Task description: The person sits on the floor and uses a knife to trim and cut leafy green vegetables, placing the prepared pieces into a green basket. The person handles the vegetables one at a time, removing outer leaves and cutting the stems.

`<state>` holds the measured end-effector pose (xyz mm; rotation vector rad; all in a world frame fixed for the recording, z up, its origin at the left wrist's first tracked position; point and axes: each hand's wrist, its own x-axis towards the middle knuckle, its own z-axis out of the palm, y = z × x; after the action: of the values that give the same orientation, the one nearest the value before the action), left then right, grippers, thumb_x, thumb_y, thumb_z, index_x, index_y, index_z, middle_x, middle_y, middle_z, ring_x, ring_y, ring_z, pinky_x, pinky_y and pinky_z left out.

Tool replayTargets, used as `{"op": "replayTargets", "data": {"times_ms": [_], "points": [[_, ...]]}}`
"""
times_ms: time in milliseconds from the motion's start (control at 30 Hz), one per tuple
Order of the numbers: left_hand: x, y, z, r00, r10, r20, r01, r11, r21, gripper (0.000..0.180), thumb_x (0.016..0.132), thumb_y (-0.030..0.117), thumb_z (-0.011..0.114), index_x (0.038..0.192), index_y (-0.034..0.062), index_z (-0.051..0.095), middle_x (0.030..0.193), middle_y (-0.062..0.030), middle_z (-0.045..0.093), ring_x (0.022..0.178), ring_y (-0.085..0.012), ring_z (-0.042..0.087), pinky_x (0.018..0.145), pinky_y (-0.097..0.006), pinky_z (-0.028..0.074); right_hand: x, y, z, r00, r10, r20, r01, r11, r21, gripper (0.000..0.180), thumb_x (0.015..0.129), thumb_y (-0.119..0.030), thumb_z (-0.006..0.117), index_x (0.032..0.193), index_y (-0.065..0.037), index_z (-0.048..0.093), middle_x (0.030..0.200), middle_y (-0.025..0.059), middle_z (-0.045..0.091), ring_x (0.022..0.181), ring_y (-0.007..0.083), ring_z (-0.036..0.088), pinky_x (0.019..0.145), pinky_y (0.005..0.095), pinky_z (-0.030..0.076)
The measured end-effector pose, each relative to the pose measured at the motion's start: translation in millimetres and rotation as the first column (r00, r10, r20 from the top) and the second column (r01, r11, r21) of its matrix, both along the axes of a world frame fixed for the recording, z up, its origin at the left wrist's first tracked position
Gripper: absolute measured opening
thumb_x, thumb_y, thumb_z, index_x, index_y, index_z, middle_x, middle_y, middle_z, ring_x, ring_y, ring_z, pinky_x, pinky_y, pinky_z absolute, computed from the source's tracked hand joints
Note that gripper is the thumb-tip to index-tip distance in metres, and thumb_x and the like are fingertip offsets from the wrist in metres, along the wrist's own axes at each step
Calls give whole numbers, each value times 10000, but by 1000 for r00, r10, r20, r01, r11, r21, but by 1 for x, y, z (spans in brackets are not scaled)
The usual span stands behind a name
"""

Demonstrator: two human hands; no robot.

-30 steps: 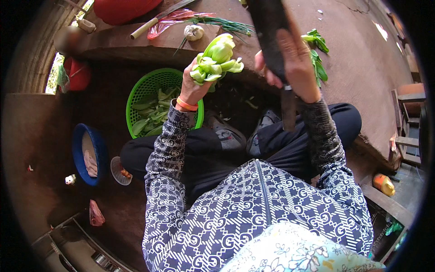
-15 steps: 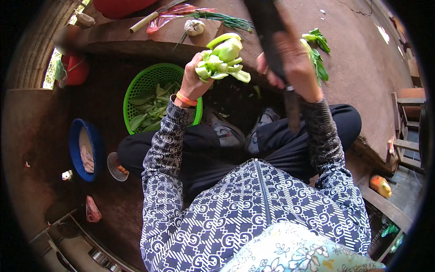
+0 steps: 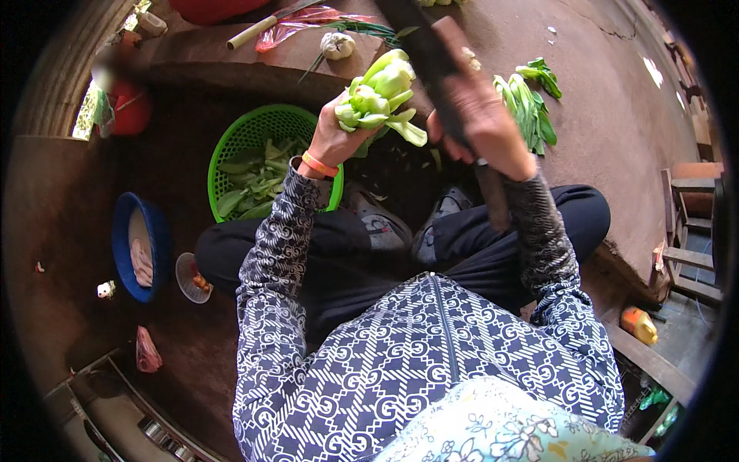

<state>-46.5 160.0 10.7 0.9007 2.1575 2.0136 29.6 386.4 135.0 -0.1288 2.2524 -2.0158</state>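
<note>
A bunch of pale green leafy vegetable stalks (image 3: pixel 377 94) is gripped in my left hand (image 3: pixel 336 132), cut ends pointing up and right. My right hand (image 3: pixel 486 123) is closed around a large dark cleaver (image 3: pixel 423 58), somewhat blurred; its handle end sticks out below my wrist and its blade reaches up past the top of the picture. The blade is beside the bunch, apart from it. Under my left hand stands a green plastic basket (image 3: pixel 265 112) holding cut leaves and stalk pieces (image 3: pixel 258 177).
More leafy greens (image 3: pixel 531 115) lie on the raised ledge at right. A garlic bulb (image 3: pixel 337 46), spring onions (image 3: pixel 377 31) and a wooden-handled knife (image 3: pixel 250 35) lie at the far edge. A blue basin (image 3: pixel 122 254) and a clear bowl (image 3: pixel 185 286) sit at left; a wooden stool (image 3: pixel 693 258) stands right.
The cleaver and my right hand have shifted slightly left, toward the bunch. My left hand still grips the stalks, tilted a little differently. The whole view has shifted slightly.
</note>
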Motion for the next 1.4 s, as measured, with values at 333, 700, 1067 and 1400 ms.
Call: {"op": "replayTargets", "data": {"times_ms": [333, 700, 1067, 1400], "points": [[3, -7, -2, 985, -34, 170, 30, 999, 24, 442, 739, 22, 837, 1139, 6, 650, 1083, -60, 707, 989, -146, 663, 892, -305, 533, -6, 8, -24, 988, 146, -48, -151, 980, -129, 588, 1078, -263, 428, 1598, -267, 152, 701, 85, 654, 417, 83, 524, 367, 226, 428], [32, -39, 14, 839, -165, 519, 186, 983, 11, 598, 698, -12, 839, 1251, 39, 619, 1185, -43, 663, 1093, -166, 620, 945, -339, 516, -39, -38, -37, 834, 88, -544, -29, 993, 116, 689, 720, -451, 879, 1215, -54, 610, 1203, 139, 650, 1003, 231, 677, 857, 370, 558], [60, -3, 35, 715, -207, 668, 174, 978, 117, 556, 827, 108, 634, 1349, -28, 502, 1205, -156, 612, 1110, -273, 611, 964, -400, 505, -38, -33, -54, 922, -231, -311, 295, 939, 176, 458, 837, -425, 722, 1094, -63, 606, 916, 220, 653, 916, 398, 649, 768, 487, 530], [62, 23, -2, 690, -85, 719, 128, 992, -6, 547, 839, 157, 662, 1335, -31, 528, 1226, -170, 615, 1117, -269, 614, 957, -392, 511, -39, -23, -53, 971, -67, -227, 34, 989, -146, 611, 971, -628, 482, 1082, -43, 618, 931, 152, 693, 870, 291, 685, 780, 426, 526]]}}
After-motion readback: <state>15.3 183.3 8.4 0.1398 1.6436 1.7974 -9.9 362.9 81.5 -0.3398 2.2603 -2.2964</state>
